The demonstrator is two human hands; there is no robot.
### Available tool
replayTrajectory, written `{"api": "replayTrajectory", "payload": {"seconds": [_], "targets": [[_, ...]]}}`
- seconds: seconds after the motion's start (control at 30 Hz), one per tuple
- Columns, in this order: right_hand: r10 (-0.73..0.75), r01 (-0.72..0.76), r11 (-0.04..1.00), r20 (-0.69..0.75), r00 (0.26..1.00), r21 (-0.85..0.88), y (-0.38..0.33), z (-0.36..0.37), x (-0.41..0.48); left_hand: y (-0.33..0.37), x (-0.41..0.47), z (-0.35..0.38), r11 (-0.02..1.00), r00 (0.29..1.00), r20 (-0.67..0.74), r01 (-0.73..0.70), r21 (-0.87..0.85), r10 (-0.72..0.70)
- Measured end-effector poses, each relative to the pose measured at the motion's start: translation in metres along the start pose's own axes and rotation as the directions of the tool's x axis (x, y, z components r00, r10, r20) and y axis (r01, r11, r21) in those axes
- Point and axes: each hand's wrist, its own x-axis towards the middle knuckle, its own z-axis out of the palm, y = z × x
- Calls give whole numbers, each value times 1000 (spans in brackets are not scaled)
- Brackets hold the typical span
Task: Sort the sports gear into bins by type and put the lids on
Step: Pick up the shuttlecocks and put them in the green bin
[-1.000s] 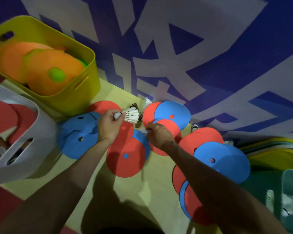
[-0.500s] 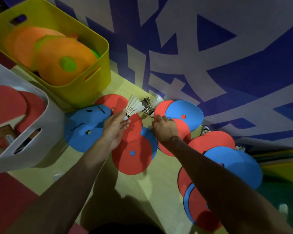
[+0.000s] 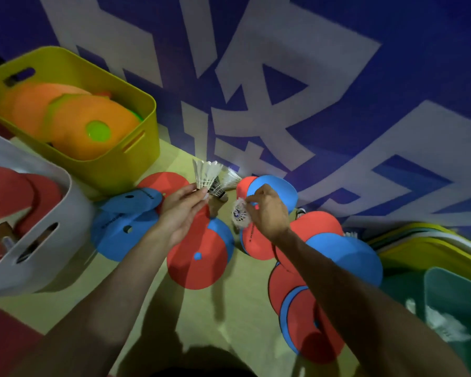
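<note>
Now I'm seeing my left hand [image 3: 181, 210] pinching a white shuttlecock [image 3: 207, 174], right hand [image 3: 267, 210] gripping another shuttlecock [image 3: 239, 212], both hovering over red and blue discs [image 3: 199, 257], yellow bin [image 3: 136, 159] sitting nearby.

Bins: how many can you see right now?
3. A yellow bin at upper left holds orange discs, a white bin sits at the left edge with red discs, and a teal bin is at lower right. More may lie outside the frame.
</note>
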Motion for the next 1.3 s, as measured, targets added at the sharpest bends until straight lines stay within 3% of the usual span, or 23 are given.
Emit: {"api": "replayTrajectory", "payload": {"seconds": [0.07,0.27,0.6,0.9,1.13,1.3], "targets": [[81,-66,976,-64,995,207,-5,-15,-7,7,-11,7,1000,1000,21,-23,15,22],[233,-128,834,-133,963,537,3,-73,-35,22,-51,33,972,988,129,-111,205,85],[542,-203,583,-191,818,787,81,-150,-127,-21,-124,131,852,915,401,-184,490,-33],[791,-212,407,-227,568,888,180,-195,-231,-111,-177,213,678,779,577,-288,676,-245],[900,-458,409,-268,343,789,242,-198,-289,-166,-200,263,521,692,611,-384,762,-385],[945,-540,303,-175,277,785,254,-176,-305,-187,-207,286,444,690,601,-427,788,-404]]}}
